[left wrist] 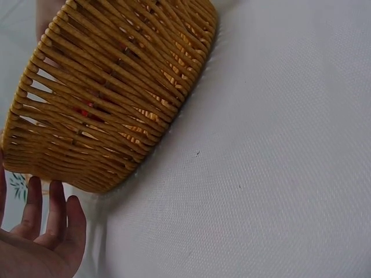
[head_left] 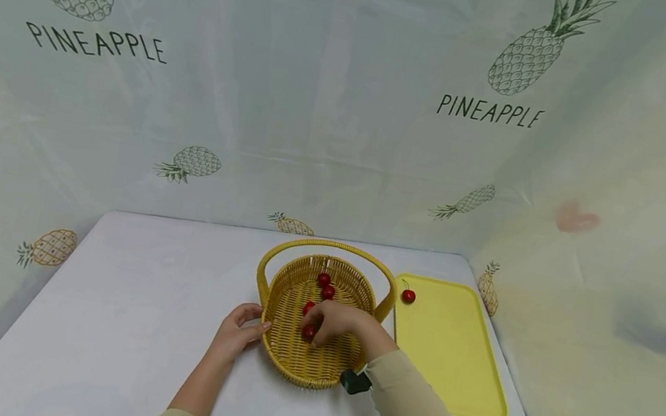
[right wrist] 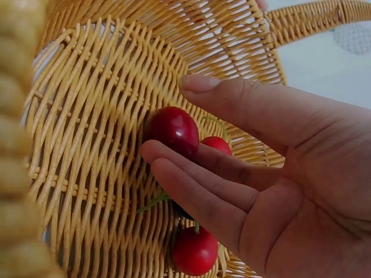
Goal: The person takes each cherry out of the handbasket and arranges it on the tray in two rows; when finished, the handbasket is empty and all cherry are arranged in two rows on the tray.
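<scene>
A round yellow-brown wicker basket (head_left: 280,353) with a tall arched handle stands on the table. My left hand (head_left: 240,331) holds its left rim, thumb at the edge. In the left wrist view, the fingers (left wrist: 56,211) meet the basket's outer wall (left wrist: 110,104). My right hand (head_left: 339,322) reaches inside, among several red cherries (head_left: 328,292). Close up, a dark red cherry (right wrist: 174,132) lies against the fingertips, while the thumb (right wrist: 232,95) stays apart from it. Another red cherry (right wrist: 195,250) sits below the fingers; one more is partly hidden behind them.
A yellow tray (head_left: 449,347) lies right of the basket, with a single cherry (head_left: 408,296) at its upper left corner. The basket's handle (head_left: 333,244) arches at the far side. White cloth covers the table (head_left: 141,308), and a pineapple-printed curtain (head_left: 321,124) hangs behind.
</scene>
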`<control>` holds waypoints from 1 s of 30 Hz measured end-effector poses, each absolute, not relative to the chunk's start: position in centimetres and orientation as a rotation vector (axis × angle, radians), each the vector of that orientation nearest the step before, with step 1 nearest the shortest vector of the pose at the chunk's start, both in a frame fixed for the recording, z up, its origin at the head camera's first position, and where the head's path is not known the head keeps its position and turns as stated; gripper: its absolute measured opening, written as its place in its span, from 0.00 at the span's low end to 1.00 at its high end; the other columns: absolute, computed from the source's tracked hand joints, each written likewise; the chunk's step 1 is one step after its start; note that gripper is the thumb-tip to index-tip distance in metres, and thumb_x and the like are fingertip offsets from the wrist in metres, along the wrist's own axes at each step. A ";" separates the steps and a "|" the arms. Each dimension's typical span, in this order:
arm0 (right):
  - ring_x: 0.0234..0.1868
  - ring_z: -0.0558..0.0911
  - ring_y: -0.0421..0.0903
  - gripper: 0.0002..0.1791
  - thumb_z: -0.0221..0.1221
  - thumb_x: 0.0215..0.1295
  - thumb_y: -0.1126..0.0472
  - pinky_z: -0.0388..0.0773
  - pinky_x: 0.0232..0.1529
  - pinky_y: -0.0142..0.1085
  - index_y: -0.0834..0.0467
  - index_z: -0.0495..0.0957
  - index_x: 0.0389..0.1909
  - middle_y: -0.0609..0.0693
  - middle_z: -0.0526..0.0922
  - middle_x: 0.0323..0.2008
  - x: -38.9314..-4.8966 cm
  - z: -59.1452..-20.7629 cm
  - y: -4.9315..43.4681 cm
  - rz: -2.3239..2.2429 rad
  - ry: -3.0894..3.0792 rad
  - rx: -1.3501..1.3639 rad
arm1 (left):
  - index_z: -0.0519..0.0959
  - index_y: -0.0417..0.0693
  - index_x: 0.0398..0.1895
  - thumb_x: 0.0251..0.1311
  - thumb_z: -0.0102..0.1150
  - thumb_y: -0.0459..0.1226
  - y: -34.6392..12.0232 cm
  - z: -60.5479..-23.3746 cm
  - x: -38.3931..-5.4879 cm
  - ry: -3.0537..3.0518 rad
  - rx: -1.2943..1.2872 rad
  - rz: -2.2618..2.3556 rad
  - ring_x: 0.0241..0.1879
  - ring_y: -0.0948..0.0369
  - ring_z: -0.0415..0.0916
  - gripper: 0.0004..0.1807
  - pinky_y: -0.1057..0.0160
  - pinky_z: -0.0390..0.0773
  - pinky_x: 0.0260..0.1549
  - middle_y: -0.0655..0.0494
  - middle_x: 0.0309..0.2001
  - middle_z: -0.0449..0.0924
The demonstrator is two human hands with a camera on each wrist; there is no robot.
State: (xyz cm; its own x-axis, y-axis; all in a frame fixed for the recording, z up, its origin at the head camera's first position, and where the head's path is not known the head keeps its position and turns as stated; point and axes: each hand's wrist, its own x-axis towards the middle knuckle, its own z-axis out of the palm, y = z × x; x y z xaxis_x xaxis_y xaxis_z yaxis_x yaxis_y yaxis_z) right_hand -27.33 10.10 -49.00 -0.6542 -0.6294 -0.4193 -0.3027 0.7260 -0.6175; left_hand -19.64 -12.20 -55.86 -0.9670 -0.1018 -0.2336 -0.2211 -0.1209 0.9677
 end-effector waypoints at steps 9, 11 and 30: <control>0.40 0.76 0.40 0.21 0.72 0.52 0.66 0.75 0.43 0.34 0.53 0.84 0.49 0.42 0.82 0.40 -27.6 -49.8 9.9 -0.653 2.288 -0.698 | 0.72 0.36 0.55 0.59 0.65 0.29 -12.1 -55.9 -19.7 2.033 -0.389 2.256 0.39 0.60 0.78 0.22 0.49 0.78 0.43 0.38 0.58 0.71; 0.40 0.76 0.39 0.21 0.72 0.52 0.66 0.76 0.43 0.34 0.54 0.85 0.49 0.42 0.82 0.40 -27.6 -49.9 9.9 -0.657 2.285 -0.700 | 0.71 0.36 0.56 0.59 0.65 0.29 -12.1 -56.0 -19.7 2.025 -0.388 2.257 0.39 0.60 0.78 0.22 0.49 0.78 0.43 0.37 0.58 0.71; 0.43 0.76 0.45 0.18 0.70 0.53 0.69 0.75 0.44 0.39 0.54 0.86 0.45 0.42 0.83 0.42 -25.9 -48.1 11.5 -0.792 2.298 -0.708 | 0.72 0.37 0.53 0.59 0.65 0.28 -12.1 -56.1 -19.9 2.048 -0.403 2.247 0.37 0.59 0.79 0.20 0.54 0.79 0.39 0.39 0.56 0.73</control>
State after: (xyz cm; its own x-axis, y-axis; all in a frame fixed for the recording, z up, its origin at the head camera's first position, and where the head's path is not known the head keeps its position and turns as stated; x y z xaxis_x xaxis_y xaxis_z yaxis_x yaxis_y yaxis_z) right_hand -25.89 11.55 -48.14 -0.6773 -0.6412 -0.3608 -0.2828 0.6795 -0.6770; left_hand -19.85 -12.07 -56.10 -0.9627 -0.1204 -0.2422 -0.2300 -0.1065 0.9673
